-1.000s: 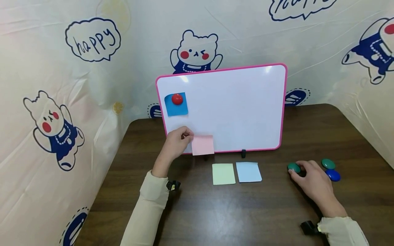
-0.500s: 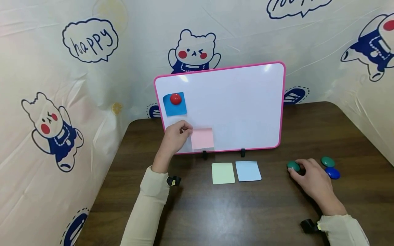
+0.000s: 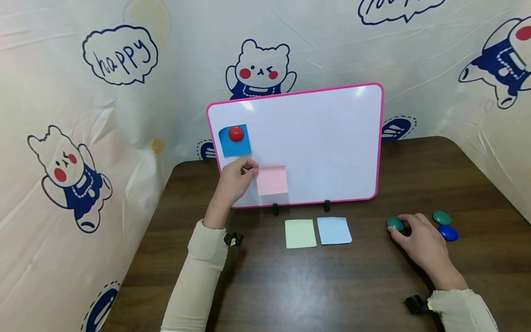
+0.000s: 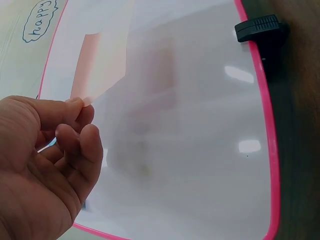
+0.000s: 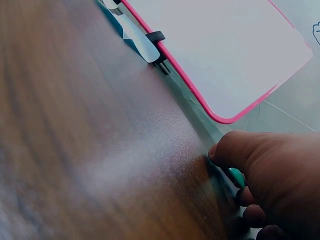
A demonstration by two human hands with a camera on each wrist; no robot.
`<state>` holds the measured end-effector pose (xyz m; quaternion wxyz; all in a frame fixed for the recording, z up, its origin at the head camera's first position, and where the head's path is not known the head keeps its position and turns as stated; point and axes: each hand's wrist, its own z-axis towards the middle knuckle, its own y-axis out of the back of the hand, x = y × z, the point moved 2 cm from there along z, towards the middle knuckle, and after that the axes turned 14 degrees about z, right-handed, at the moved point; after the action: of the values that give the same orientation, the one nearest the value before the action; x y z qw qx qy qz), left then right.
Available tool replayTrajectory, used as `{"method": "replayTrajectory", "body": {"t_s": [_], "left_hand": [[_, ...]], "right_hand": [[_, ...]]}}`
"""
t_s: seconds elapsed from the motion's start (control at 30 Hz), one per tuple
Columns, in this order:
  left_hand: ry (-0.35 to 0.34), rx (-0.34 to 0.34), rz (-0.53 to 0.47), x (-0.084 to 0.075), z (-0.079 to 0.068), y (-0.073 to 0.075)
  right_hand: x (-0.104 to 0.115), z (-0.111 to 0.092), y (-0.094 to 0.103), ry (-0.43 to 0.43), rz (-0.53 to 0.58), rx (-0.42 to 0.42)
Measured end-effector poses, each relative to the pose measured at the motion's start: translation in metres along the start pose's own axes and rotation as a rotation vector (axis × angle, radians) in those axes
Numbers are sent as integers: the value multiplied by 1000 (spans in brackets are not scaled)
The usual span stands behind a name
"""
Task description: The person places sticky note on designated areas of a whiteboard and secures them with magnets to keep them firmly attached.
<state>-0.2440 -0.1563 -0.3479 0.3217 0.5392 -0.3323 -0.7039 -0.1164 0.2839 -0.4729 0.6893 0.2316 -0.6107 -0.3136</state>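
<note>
My left hand (image 3: 235,184) pinches a pink sticky note (image 3: 272,180) by its upper left corner, in front of the lower left of a pink-framed whiteboard (image 3: 319,138). In the left wrist view the note (image 4: 102,65) stands off the board's surface. Above that hand, a blue sticky note (image 3: 236,148) sits on the board under a round red magnet (image 3: 236,133). Over at the right of the table, my right hand (image 3: 427,246) holds a green magnet (image 3: 395,224) between thumb and fingers, at the tabletop. That magnet (image 5: 236,176) is mostly hidden by the hand in the right wrist view.
A pale green note (image 3: 300,234) and a light blue note (image 3: 334,231) lie side by side on the wooden table (image 3: 290,286). Beside my right hand are another green magnet (image 3: 441,217) and a blue magnet (image 3: 448,233). Black clips (image 3: 327,205) support the board's lower edge.
The left hand has raised the pink note, from overlapping the board's bottom edge to fully in front of its white surface. The right hand has stayed in place on the green magnet.
</note>
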Motion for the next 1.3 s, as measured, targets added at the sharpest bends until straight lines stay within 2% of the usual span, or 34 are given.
{"method": "replayTrajectory", "body": {"t_s": [0.2,0.47,0.8,0.97,1.17,1.3], "left_hand": [[8,-15,-3,-1,5,1],[-6,-74,-39,-7,13,2],[25,-106,-51,-16,22,8],[42,-170,-61,-21,28,10],[17,-276,-84,-24,38,12],[12,-311,-103,-26,43,13]], "right_hand": [[0,0,0,-7,-4,3],[0,0,0,-15,-3,6],[0,1,0,-5,0,-3],[1,0,1,3,3,-9],[1,0,1,5,0,-14],[0,0,1,6,1,-15]]}}
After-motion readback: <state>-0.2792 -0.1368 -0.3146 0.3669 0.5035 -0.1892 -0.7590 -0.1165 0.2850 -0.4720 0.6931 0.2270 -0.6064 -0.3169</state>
